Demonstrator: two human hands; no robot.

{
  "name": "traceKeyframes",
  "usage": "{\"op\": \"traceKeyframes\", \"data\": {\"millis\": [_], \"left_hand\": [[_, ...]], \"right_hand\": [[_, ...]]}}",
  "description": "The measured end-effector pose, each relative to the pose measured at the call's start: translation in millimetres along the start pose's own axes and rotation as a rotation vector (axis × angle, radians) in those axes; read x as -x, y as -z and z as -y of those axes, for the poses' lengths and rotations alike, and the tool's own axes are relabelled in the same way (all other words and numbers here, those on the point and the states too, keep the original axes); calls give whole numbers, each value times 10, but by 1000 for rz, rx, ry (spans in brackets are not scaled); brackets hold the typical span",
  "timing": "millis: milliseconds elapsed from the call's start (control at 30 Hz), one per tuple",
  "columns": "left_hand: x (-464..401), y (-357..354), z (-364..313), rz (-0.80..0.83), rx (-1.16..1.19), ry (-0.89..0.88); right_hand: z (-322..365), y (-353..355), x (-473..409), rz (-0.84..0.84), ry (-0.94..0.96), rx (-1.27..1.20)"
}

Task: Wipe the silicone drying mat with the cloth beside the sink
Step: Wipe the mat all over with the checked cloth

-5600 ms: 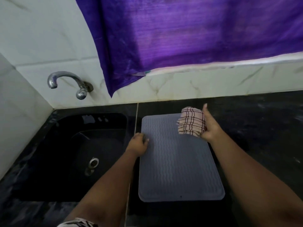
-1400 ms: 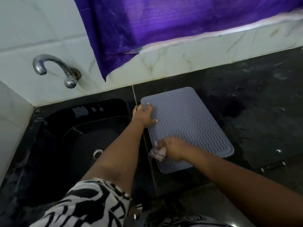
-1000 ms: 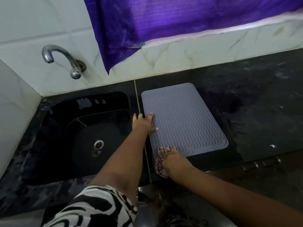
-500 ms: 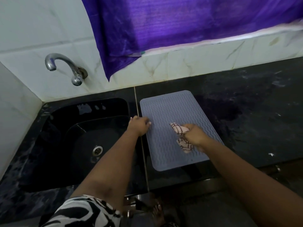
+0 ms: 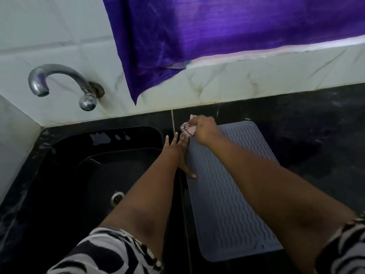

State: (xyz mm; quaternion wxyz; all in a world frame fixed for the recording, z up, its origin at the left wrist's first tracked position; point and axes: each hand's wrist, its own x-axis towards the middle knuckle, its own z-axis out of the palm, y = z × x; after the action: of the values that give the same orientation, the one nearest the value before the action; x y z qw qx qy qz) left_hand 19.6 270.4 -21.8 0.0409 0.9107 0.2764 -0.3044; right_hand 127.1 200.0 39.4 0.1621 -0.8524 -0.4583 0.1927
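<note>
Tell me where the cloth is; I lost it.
Head view: the checked cloth is bunched in the right hand at the drying mat's far left corner, nearest the sink.

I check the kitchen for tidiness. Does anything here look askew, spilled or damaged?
Nothing stands out. The grey ribbed silicone drying mat lies flat on the black stone counter beside the black sink; nothing looks spilled or broken.

Short sleeves [image 5: 110, 252], black-and-white zebra print, on both arms; forearms bare.
</note>
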Motion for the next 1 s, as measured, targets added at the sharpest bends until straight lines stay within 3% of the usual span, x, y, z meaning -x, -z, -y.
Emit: {"op": "traceKeyframes", "data": {"millis": [133,267,400,500,600,733,900,1000], "left_hand": [[-91,-72,44,48,59,19],[-99,-89,65,58,105,25],[-38,-48,33,28,101,37],[-38,-41,37,-11,108,65],[0,61,35,71,80,48],[-27,136,23,166,-95,42],[-45,86,41,149,-140,40],[-59,77,50,104,-127,49]], "right_hand": [[8,-424,-189,57,46,339],[-44,-515,-179,149,43,431],[-90,-412,186,327,17,381],[-128,-522,598,373,-61,272],[-60,-145,396,528,-97,218],[24,203,-144,311,-5,145],[181,-247,-220,315,-28,505],[114,-397,165,234,10,450]]}}
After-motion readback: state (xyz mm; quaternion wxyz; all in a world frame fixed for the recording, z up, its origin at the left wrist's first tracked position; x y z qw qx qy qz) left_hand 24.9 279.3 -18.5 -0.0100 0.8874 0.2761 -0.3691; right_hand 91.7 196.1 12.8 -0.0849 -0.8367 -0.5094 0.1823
